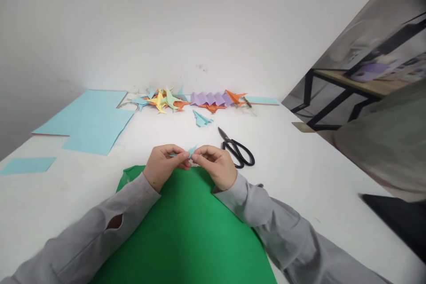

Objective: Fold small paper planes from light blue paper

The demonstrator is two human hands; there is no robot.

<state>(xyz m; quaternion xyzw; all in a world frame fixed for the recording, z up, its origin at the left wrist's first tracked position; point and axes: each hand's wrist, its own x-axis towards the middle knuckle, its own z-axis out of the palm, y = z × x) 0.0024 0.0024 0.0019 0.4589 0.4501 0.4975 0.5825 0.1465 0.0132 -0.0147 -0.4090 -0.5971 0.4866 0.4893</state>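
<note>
Left hand: I see the left hand (164,165) at the near centre of the table. Its thumb and fingers are pinched narrow on the left end of the small light-blue folded paper piece (192,150).
Right hand: I see the right hand (215,165) just beside it, fingertips closed on the right end of the same piece. The fingertips of the two hands nearly meet.
Held piece: it sits between both hands, over the far edge of the green sheet (186,235). I cannot tell its exact fold.
Green sheet: lies flat under both grey-sleeved forearms, nearest me.
Scissors: black scissors (237,152) lie on the white table (299,164) just right of the right hand, blades shut.
Far items: a light-blue folded paper plane (201,119) lies alone beyond the hands. Farther off I see a pile of multicoloured folded paper shapes (163,100) and a purple pleated paper strip (211,98).
Left side: large light-blue paper sheets (89,120) lie flat, well apart from the hands.
</note>
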